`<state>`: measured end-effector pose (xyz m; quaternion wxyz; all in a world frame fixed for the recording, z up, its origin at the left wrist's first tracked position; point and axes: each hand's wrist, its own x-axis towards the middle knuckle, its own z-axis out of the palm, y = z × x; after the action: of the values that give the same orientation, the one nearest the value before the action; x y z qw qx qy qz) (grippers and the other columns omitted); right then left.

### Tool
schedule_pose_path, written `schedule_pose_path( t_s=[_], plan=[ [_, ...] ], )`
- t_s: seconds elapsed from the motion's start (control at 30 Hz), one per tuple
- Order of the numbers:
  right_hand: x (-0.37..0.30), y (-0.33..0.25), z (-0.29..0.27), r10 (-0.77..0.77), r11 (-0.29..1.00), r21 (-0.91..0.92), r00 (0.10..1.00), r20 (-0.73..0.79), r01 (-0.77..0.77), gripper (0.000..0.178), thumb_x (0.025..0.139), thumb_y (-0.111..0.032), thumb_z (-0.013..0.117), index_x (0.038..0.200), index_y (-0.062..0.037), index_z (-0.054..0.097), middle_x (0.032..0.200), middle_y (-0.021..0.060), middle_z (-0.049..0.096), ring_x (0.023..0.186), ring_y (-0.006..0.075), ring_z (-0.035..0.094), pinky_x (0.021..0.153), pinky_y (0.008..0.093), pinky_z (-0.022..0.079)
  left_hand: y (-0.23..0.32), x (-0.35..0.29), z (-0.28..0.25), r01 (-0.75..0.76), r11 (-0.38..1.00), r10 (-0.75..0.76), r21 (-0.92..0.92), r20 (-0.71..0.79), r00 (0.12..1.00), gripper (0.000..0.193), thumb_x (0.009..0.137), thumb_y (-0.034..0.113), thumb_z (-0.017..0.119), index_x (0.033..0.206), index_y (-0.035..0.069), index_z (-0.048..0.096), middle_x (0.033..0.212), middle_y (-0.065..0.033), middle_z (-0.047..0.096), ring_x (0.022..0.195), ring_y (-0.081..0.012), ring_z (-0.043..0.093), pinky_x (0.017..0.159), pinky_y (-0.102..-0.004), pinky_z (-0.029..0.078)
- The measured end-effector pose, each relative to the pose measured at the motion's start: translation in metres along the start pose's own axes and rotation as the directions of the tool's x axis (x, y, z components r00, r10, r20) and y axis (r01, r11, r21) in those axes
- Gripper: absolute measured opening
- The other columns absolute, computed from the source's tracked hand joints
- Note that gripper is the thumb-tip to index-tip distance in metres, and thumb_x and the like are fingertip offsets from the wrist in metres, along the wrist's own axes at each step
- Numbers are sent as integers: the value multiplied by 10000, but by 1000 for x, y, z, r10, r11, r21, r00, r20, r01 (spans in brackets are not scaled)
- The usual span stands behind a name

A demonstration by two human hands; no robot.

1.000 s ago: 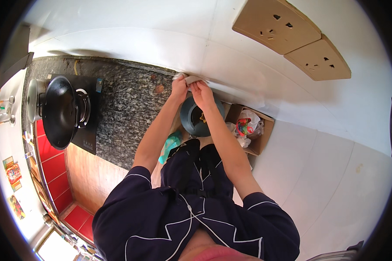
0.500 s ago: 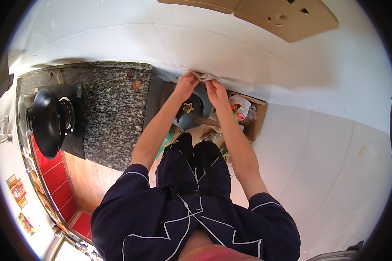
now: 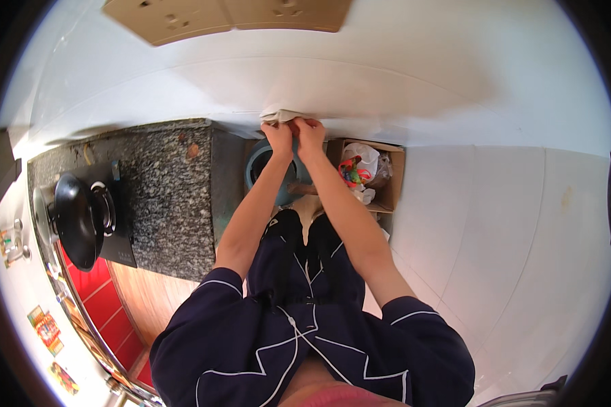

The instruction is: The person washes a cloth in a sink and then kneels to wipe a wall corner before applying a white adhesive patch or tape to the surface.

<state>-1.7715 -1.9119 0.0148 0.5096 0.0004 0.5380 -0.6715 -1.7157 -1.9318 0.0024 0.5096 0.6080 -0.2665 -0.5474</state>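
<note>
A crumpled greyish cloth (image 3: 282,116) is bunched up close to the white wall, in both of my hands. My left hand (image 3: 278,138) pinches its lower left side. My right hand (image 3: 308,134) grips the right side, with the fingers curled toward the left hand. Both arms stretch out in front of me, and the hands nearly touch each other. Below them on the floor stands a round blue-grey bin or bucket (image 3: 252,165), dark inside and partly hidden by my left forearm.
Left is a speckled granite counter (image 3: 163,197) with a black wok (image 3: 77,220) on a stove. A cardboard box (image 3: 389,192) holding plastic bags (image 3: 364,160) sits right of the bucket. Tan sockets (image 3: 183,20) are on the wall (image 3: 400,81) above. Red cabinet doors (image 3: 95,298) show lower left.
My hands have drawn closer together, and the cloth is bunched more tightly between them. The whole view has swung, so the sockets appear further left.
</note>
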Motion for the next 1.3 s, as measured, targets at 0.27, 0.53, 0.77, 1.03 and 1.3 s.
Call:
schedule_pose_path(
  t_s=[0.27, 0.53, 0.77, 1.03, 1.3],
  plan=[
    [1, -11, -5, 179, 975, 120, 982, 57, -185, 49, 837, -30, 630, 876, -17, 603, 832, 62, 634, 751, 162, 616, 689, 298, 515, 23, -18, -34, 197, 979, -182, -55, 204, 962, 586, 815, 214, 716, 1199, -54, 363, 1081, -140, 507, 983, -213, 479, 800, -390, 416],
    [-31, -43, -19, 136, 978, -180, 973, 188, -102, 68, 855, -93, 631, 844, -46, 583, 829, 37, 619, 769, 133, 613, 717, 289, 517, 55, -44, -47, -693, 299, 572, 655, 459, 680, 219, 789, 160, 717, 941, 5, 695, 1201, -152, 534, 1097, -359, 450, 927, -422, 392],
    [-73, -59, -89, -241, 883, -335, 931, 274, 328, 315, 868, -190, 677, 1096, 12, 599, 994, 63, 641, 864, 120, 606, 764, 254, 487, 45, -97, -52, -138, 979, 17, 153, 607, 795, 246, 921, 138, 571, 1112, -6, 628, 989, -25, 673, 899, -130, 610, 821, -265, 456],
    [-104, -63, -169, -297, 758, -462, 874, 384, 461, 326, 892, -99, 626, 1198, 0, 570, 1041, 82, 649, 966, 108, 599, 793, 236, 474, -6, -143, -37, 215, 976, -121, -44, 712, 692, 346, 954, 206, 573, 1252, 34, 536, 1166, -15, 608, 1056, -87, 548, 917, -259, 415],
    [-79, -82, -202, -401, 528, -600, 799, 448, 602, 253, 808, 32, 523, 1040, -35, 600, 917, 153, 650, 820, 327, 633, 719, 344, 482, -57, -168, -51, 18, 929, -161, 369, 363, 918, 324, 919, 271, 628, 1062, -20, 613, 992, -80, 663, 844, -104, 612, 736, -233, 480]
  ],
)
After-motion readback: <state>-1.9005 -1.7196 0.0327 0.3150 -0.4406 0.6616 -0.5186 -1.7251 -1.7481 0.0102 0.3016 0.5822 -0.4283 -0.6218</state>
